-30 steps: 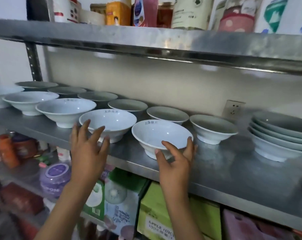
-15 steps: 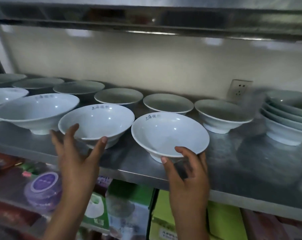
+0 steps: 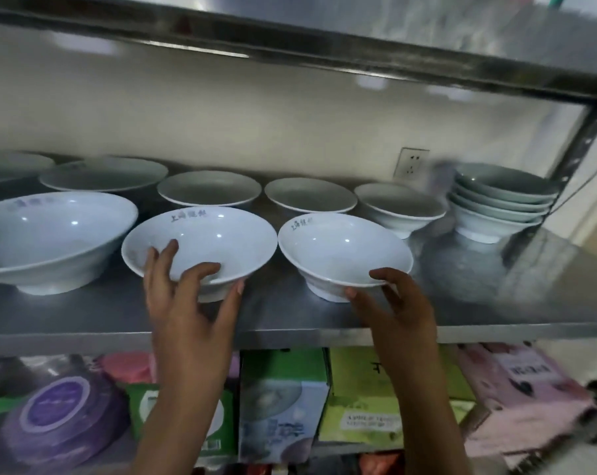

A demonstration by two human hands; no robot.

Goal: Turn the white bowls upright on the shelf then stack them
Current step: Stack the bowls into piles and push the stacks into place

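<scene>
Several white bowls stand upright in two rows on the steel shelf (image 3: 496,303). My left hand (image 3: 187,303) grips the near rim of the front middle bowl (image 3: 221,241), thumb under the rim and fingers inside. My right hand (image 3: 393,303) holds the near rim of the front right bowl (image 3: 338,248), thumb below and fingers curled over the edge. A larger-looking bowl (image 3: 50,234) stands to the left. Behind are more upright bowls (image 3: 207,188). A stack of several bowls (image 3: 496,204) stands at the far right.
A steel shelf (image 3: 290,36) hangs close overhead. A wall socket (image 3: 410,164) sits behind the bowls, and an upright post (image 3: 578,142) rises at the right. Below the shelf are green boxes (image 3: 365,399), a purple tin (image 3: 60,409) and a pink pack (image 3: 523,389).
Both hands have closed onto the rims of the two front bowls. The view has come closer and shifted right, so the stacked bowls and right post show fully.
</scene>
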